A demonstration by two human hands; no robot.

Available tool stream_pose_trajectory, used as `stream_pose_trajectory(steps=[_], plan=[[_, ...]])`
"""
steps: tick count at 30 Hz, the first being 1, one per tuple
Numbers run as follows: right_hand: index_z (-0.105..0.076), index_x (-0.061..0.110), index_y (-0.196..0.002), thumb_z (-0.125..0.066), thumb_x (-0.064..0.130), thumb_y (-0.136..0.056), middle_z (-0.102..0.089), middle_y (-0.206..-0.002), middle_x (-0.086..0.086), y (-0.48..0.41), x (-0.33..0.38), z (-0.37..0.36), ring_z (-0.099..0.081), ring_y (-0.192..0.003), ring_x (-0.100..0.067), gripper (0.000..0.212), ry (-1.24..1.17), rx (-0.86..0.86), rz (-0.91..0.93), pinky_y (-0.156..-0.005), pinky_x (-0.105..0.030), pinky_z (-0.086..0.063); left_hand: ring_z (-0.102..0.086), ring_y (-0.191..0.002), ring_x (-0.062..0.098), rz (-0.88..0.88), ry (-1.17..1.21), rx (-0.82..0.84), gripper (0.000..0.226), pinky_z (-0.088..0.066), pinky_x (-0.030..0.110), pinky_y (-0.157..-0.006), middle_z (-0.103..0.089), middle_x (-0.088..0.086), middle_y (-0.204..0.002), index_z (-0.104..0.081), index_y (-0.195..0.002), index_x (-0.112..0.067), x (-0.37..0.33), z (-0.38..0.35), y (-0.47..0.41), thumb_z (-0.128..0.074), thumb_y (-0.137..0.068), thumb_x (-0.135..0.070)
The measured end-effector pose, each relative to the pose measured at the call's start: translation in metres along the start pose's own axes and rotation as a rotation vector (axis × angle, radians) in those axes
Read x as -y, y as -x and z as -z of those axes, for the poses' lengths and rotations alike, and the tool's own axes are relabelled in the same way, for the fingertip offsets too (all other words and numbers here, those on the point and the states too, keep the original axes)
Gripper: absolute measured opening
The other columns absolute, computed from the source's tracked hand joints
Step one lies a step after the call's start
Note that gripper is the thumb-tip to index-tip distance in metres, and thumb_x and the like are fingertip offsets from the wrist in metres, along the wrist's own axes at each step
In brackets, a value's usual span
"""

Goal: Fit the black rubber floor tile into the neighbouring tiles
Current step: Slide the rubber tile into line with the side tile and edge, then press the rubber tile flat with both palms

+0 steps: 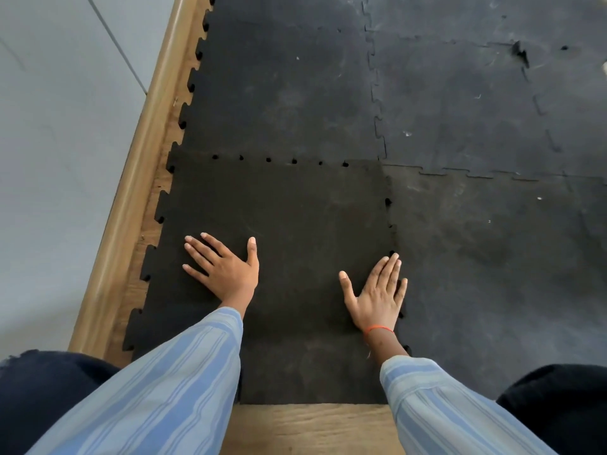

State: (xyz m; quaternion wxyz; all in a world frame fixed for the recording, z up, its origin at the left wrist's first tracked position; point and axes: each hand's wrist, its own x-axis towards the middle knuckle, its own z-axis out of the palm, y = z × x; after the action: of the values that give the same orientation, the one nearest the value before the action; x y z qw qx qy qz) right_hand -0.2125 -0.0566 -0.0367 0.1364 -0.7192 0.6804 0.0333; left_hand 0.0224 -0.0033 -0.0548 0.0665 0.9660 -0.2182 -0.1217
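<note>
Blue striped sleeves (170, 382), orange wristband (377, 329)

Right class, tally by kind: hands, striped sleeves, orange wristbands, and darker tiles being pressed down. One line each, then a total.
Hands: 2, left hand and right hand
Striped sleeves: 2, left sleeve and right sleeve
Orange wristband: 1
Darker tile under the hands: 1
Total: 6

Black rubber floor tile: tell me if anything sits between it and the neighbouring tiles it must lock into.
Nothing visible does. The black rubber floor tile lies flat against the tile ahead and the tile on its right, with only small dark gaps left along both seams. The left hand and right hand press flat on top.
</note>
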Motion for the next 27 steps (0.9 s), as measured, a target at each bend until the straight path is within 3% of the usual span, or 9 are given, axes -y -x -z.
stream_pose_trajectory(steps=[3, 7, 10, 16, 21, 24, 27], plan=[[0.005, 0.004, -0.149, -0.005, 0.075, -0.077, 0.013, -0.159, -0.011, 0.0, -0.007, 0.006, 0.014, -0.146, -0.02, 0.102, -0.018, 0.022, 0.029, -0.117, -0.039, 0.011, 0.005, -0.148, 0.034, -0.036, 0.009, 0.002, 0.094, -0.001, 0.057, -0.117, 0.004, 0.023, -0.159, -0.002, -0.151, 0.0, -0.004, 0.004, 0.0, -0.028, -0.091, -0.067], [0.004, 0.002, -0.148, -0.006, 0.067, -0.084, 0.008, -0.16, -0.013, 0.004, -0.032, 0.011, 0.011, -0.147, -0.022, 0.091, -0.04, -0.048, -0.049, -0.121, -0.043, 0.001, 0.001, -0.148, 0.032, -0.367, -0.07, 0.044, 0.085, -0.004, 0.056, -0.118, 0.001, 0.022, -0.16, -0.004, -0.151, 0.001, -0.03, -0.003, 0.032, -0.023, -0.095, -0.06], [0.004, 0.003, -0.149, -0.013, 0.068, -0.087, 0.008, -0.16, -0.013, 0.003, -0.034, 0.009, 0.011, -0.147, -0.022, 0.092, -0.025, -0.043, -0.069, -0.12, -0.043, 0.005, -0.005, -0.149, 0.03, -0.55, -0.116, 0.059, 0.084, -0.003, 0.054, -0.116, -0.005, 0.019, -0.16, -0.008, -0.151, -0.001, -0.044, -0.017, 0.067, -0.019, -0.095, -0.062], [-0.003, 0.002, -0.149, -0.014, 0.073, -0.082, 0.001, -0.16, -0.013, -0.005, -0.034, 0.004, 0.003, -0.148, -0.024, 0.099, -0.012, -0.007, -0.072, -0.118, -0.049, -0.002, -0.008, -0.149, 0.029, -0.559, -0.157, 0.019, 0.085, -0.008, 0.055, -0.117, -0.008, 0.018, -0.16, -0.011, -0.151, -0.001, -0.044, -0.023, 0.075, -0.019, -0.094, -0.063], [0.001, 0.003, -0.15, -0.017, 0.074, -0.082, 0.005, -0.16, -0.012, -0.006, -0.039, 0.001, 0.008, -0.148, -0.022, 0.1, -0.016, 0.001, -0.044, -0.117, -0.047, 0.006, -0.009, -0.148, 0.03, -0.558, -0.15, 0.035, 0.084, -0.01, 0.056, -0.116, -0.008, 0.019, -0.16, -0.012, -0.151, -0.001, -0.047, -0.023, 0.076, -0.02, -0.094, -0.062], [0.007, 0.005, -0.149, -0.021, 0.069, -0.088, 0.011, -0.16, -0.011, -0.002, -0.042, 0.003, 0.013, -0.147, -0.021, 0.093, -0.045, 0.017, -0.05, -0.117, -0.046, 0.01, -0.008, -0.148, 0.03, -0.57, -0.148, 0.053, 0.085, -0.01, 0.056, -0.116, -0.008, 0.019, -0.16, -0.011, -0.151, -0.001, -0.046, -0.021, 0.074, -0.019, -0.094, -0.063], [0.005, 0.004, -0.149, -0.012, 0.063, -0.09, 0.006, -0.16, -0.012, 0.032, -0.042, -0.002, 0.009, -0.147, -0.022, 0.085, -0.032, -0.035, -0.108, -0.12, -0.049, 0.002, -0.007, -0.149, 0.03, -0.571, -0.16, 0.064, 0.085, -0.011, 0.056, -0.117, -0.007, 0.019, -0.16, -0.011, -0.152, -0.001, -0.045, -0.018, 0.073, -0.019, -0.094, -0.064]])
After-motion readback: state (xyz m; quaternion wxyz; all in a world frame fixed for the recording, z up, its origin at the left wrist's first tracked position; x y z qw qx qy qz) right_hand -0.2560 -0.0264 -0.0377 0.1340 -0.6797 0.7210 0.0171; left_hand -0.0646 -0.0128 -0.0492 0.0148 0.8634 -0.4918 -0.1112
